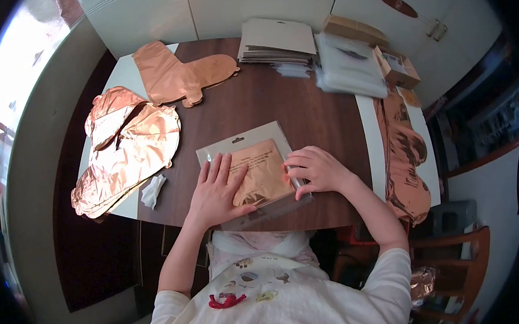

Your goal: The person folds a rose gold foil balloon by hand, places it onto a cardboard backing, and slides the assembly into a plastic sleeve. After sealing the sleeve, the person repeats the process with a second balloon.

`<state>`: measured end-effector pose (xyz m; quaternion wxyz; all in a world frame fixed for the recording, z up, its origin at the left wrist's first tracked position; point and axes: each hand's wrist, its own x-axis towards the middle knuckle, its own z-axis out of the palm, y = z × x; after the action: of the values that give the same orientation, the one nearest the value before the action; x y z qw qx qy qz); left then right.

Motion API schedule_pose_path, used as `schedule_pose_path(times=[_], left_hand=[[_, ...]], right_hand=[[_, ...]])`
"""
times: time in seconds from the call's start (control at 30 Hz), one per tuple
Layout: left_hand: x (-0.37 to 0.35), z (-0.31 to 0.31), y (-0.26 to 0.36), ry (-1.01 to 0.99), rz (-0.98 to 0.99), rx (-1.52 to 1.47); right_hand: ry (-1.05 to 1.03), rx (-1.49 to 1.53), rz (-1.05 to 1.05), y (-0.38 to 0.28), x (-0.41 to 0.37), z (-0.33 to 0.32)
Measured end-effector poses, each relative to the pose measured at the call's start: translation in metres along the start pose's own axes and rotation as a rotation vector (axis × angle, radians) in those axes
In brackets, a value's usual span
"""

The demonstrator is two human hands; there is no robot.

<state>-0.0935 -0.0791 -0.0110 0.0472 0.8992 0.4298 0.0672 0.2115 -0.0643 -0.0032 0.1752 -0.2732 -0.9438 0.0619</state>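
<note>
A clear packet [265, 140] holding folded copper foil [265, 173] lies at the centre of the frame on the brown counter [263, 100]. Its long axis is slightly tilted: the hang-hole header points to the upper left, and the transparent flap, hard to make out, overhangs the near edge.

The left hand [216, 190] lies flat on it with fingers spread, gripping nothing and hiding the lower left part. The right hand [316, 170] curls its fingers onto the packet's right edge; I cannot tell whether they pinch it. The print on the foil is unreadable.

Flat foil balloons [130, 154] lie at the left.
</note>
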Motion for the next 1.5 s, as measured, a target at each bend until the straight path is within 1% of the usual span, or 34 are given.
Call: schedule_pose_path(times=[0.13, 0.37, 0.53, 0.77, 0.87, 0.93, 1.03, 1.17, 1.33, 1.43, 1.5], left_hand=[[-0.001, 0.002, 0.0, 0.013, 0.001, 0.0], [-0.001, 0.003, 0.0, 0.035, 0.004, -0.016], [0.0, 0.003, -0.003, 0.034, 0.041, -0.011], [0.003, 0.001, -0.008, 0.016, 0.097, -0.026], [-0.002, 0.002, -0.015, 0.092, 0.065, -0.238], [-0.011, -0.002, -0.017, 0.109, 0.01, -0.301], [-0.03, -0.007, -0.02, 0.097, -0.018, -0.34], [-0.049, -0.008, -0.015, 0.088, 0.006, -0.339], [-0.054, -0.008, -0.009, 0.107, 0.031, -0.276], [-0.055, -0.005, -0.009, 0.122, 0.038, -0.262], [-0.055, -0.004, -0.01, 0.124, 0.038, -0.256]], right_hand=[[0.002, -0.071, 0.006, -0.004, 0.003, -0.004], [-0.004, -0.053, -0.002, 0.0, 0.015, -0.004], [-0.017, -0.074, -0.015, -0.003, 0.018, -0.004], [-0.067, -0.001, 0.064, -0.008, 0.009, 0.002], [-0.061, 0.047, 0.117, -0.011, 0.001, 0.005], [-0.058, 0.087, 0.147, -0.016, -0.002, 0.004], [-0.038, 0.037, 0.155, -0.027, 0.0, -0.002], [0.062, 0.044, 0.111, -0.035, -0.001, 0.005], [0.192, 0.022, 0.089, -0.041, 0.0, 0.014], [0.201, -0.028, 0.047, -0.042, -0.001, 0.016], [0.203, -0.026, 0.055, -0.043, -0.001, 0.016]])
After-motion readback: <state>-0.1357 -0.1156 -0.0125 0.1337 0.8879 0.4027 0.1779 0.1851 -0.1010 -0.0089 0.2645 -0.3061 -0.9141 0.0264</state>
